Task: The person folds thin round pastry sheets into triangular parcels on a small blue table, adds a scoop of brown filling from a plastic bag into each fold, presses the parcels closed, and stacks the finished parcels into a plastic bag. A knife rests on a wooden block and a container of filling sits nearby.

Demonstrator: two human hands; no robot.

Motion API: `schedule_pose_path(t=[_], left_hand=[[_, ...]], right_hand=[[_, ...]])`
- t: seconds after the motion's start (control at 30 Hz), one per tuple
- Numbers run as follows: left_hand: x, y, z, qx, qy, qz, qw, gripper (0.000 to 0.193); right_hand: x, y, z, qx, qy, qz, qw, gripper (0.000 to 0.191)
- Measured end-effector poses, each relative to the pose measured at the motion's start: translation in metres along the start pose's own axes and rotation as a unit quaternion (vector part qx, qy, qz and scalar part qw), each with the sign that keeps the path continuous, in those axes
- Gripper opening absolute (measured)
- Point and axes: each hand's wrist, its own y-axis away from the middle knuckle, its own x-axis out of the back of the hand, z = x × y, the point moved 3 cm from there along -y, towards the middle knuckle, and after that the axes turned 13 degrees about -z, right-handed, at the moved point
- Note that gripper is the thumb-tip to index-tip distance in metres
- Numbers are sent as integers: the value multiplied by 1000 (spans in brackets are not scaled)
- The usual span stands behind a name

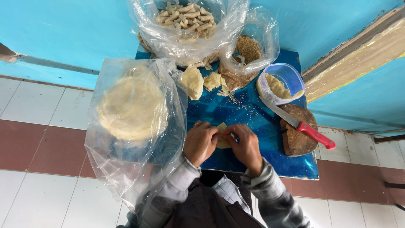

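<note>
I see both hands at lower centre of the frame, over the blue glossy bench (249,122). The left hand (200,142) and the right hand (246,147) are closed on a small pale-yellow folded pastry wrapper (222,139), which sits between them just above the bench surface. The fingers (230,131) of the right hand curl over the wrapper's top edge; the left hand pinches its left side.

At left of the frame, a large clear plastic bag (126,139) holds a stack of round pale dough sheets (130,105). At upper centre, a second clear bag holds finished rolled pastry sticks (185,17). Just right of it, a smaller bag holds brown crumbly filling (248,48). Loose dough pieces (202,81) lie on the bench below these bags.

At right, a clear plastic tub (291,78) holds pale paste. A red-handled knife (301,126) rests across a round wooden board (299,137), its blade tip touching the tub.
</note>
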Motion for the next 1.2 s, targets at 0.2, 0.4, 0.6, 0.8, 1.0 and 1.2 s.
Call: schedule_pose_path(t=[0.2,0.4,0.6,0.8,1.0,1.2], left_hand=[[-3,-11,-5,33,43,-29,998,11],[12,6,10,-73,16,-7,997,21],[5,-8,2,-9,-5,-41,999,8],[5,-4,2,-12,39,-11,999,23],[1,-6,0,-37,-12,0,999,29],[1,-2,2,-37,-35,23,998,41]], right_hand=[[9,11,-24,121,164,20,979,13],[10,-5,-18,54,152,-5,987,11],[7,2,-20,53,96,11,994,20],[11,-3,-21,84,179,11,980,11],[9,0,-27,109,234,58,964,23],[7,-5,-21,100,228,42,968,21]])
